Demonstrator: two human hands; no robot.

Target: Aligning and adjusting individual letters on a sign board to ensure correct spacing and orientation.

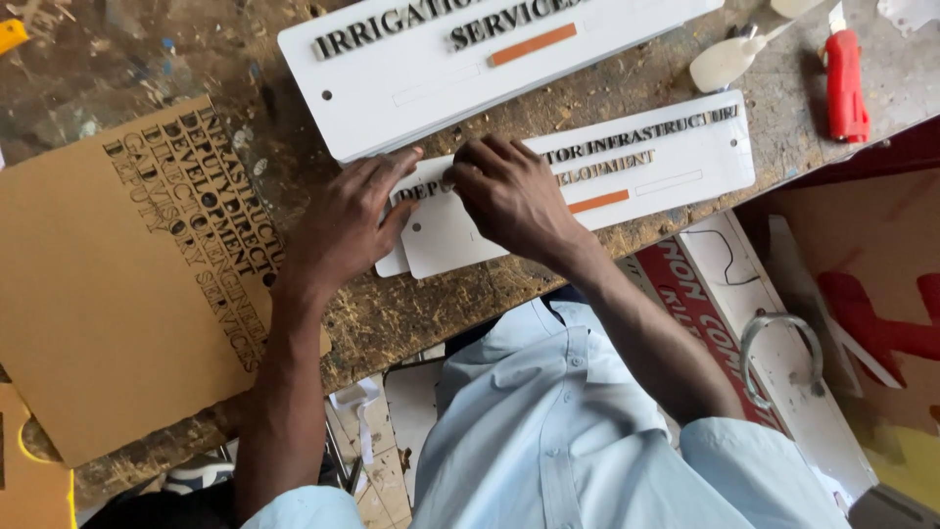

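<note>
A long white sign plate (pixel 676 171) with raised dark letters and an orange bar lies across the rough wooden workbench (pixel 411 313). My left hand (pixel 345 220) rests flat on its left end, fingers spread beside the first letters. My right hand (pixel 509 191) presses its bent fingertips on the row of letters near the plate's middle-left. Whether a letter sits under those fingertips is hidden. A second white plate edge (pixel 390 264) shows under the near left corner.
A larger white sign plate (pixel 411 93) lies just beyond my hands. A brown card sheet (pixel 88 294) with cut-out letter shapes covers the left of the bench. A red utility knife (pixel 847 88) and a pale spatula (pixel 725 61) lie far right.
</note>
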